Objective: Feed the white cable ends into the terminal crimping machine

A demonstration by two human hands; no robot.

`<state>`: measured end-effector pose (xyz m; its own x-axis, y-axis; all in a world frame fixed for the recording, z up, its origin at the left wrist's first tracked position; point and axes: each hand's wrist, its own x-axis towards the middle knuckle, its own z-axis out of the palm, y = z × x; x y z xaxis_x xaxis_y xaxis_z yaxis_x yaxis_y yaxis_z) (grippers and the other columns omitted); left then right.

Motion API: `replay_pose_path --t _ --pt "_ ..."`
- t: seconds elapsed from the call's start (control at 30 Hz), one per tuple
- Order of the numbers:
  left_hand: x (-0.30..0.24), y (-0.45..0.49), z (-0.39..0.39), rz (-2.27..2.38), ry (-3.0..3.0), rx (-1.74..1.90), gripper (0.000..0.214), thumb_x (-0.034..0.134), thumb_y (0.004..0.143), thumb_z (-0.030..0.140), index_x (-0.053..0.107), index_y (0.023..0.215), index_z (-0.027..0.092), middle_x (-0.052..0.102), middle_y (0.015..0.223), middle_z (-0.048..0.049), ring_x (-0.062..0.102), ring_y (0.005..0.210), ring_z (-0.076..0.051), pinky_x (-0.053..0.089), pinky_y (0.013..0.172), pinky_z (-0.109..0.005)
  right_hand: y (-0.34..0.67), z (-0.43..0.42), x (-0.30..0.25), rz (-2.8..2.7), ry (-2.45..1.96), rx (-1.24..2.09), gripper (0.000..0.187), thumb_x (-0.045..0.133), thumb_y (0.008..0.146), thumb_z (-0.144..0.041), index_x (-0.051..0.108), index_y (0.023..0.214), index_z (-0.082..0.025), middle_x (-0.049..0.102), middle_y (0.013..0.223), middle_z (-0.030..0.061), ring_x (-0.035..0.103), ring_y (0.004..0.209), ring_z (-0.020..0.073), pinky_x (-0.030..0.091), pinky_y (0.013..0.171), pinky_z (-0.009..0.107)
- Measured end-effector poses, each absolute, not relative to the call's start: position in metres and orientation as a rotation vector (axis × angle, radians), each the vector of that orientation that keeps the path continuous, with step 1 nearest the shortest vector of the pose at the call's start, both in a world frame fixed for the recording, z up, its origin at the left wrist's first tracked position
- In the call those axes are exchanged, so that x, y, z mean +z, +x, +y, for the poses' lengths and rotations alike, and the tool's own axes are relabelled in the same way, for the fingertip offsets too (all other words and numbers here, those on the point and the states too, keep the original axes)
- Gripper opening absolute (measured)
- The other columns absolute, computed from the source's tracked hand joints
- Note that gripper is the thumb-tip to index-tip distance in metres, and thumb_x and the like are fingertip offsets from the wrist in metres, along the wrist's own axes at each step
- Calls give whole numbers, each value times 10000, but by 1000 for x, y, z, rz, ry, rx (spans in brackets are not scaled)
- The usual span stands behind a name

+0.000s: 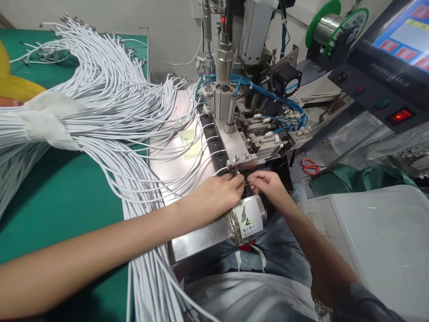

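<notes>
I see my left hand (219, 190) and my right hand (268, 183) almost meeting at the front of a small machine (234, 112). The fingers of both hands are pinched together on the end of a thin white wire (219, 171), which comes in from the left over the left hand's knuckles; the tip itself is too small to see clearly. The hands rest just above a shiny metal plate (201, 237) that carries a white warning label (248, 219) (it sits directly under the right wrist).

To the left of my left forearm lies a green mat (60, 201), and a thick bundle of white wires (110, 103) spreads over it, tied with white tape (50, 120) far left of the hands. Behind the hands the machine rises with blue air hoses (284, 105) and a metal cylinder. Right of the right hand, a little apart, lie red scissors (310, 166); further right there is a green cloth (362, 179), a translucent plastic bin (385, 241), and above them a control panel (385, 76) with a lit red switch and a touch screen. Behind everything stands a pale wall.
</notes>
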<state>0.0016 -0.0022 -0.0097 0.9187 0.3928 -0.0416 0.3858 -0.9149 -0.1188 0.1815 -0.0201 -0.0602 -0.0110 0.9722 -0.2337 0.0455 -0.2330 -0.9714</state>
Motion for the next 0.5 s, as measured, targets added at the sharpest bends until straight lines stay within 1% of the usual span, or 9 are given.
replay_pose_path --t 0.1,0.2,0.3,0.33,0.4,0.47,0.5 --pt "-13 0 -2 -612 -2947 54 287 436 846 72 564 1102 83 566 917 -96 591 762 -198 465 571 -287 178 -20 -60 -1114 -1403 1332 245 659 607 -391 584 650 -162 527 538 -26 452 476 86 367 461 229" --pt "-15 -1 -5 -640 -2923 13 306 408 854 69 555 1122 79 567 906 -102 599 767 -199 457 574 -286 177 -19 -58 -1115 -1421 1415 271 660 598 -413 555 637 -166 478 515 -41 417 468 80 322 435 214" --pt "-10 0 -11 -762 -2892 3 297 417 852 73 568 1107 90 580 855 -98 611 739 -204 437 540 -280 177 -19 -61 -1144 -1409 1496 301 626 627 -448 507 615 -172 436 506 -50 377 459 73 272 428 207" --pt "-7 0 -14 -818 -2881 27 267 438 839 69 592 1055 93 586 823 -94 614 721 -205 427 524 -276 177 -20 -63 -1162 -1395 1505 314 608 643 -460 482 597 -176 420 499 -53 358 453 71 257 428 208" --pt "0 -1 -19 -911 -2869 100 169 489 799 51 633 873 100 591 743 -86 616 685 -207 408 500 -268 176 -19 -69 -1196 -1363 1498 334 577 671 -474 435 575 -188 375 486 -65 316 443 67 231 431 213" --pt "6 -2 -23 -959 -2858 142 132 524 759 29 618 707 107 587 684 -81 614 657 -211 391 481 -267 176 -19 -73 -1242 -1343 1464 329 555 698 -462 408 571 -197 335 480 -73 285 442 70 215 436 221" --pt "7 -3 -25 -970 -2849 143 142 530 748 20 608 669 108 584 667 -80 612 646 -213 382 471 -266 177 -19 -73 -1276 -1350 1421 311 549 710 -442 411 575 -198 325 481 -74 281 447 74 215 439 226"
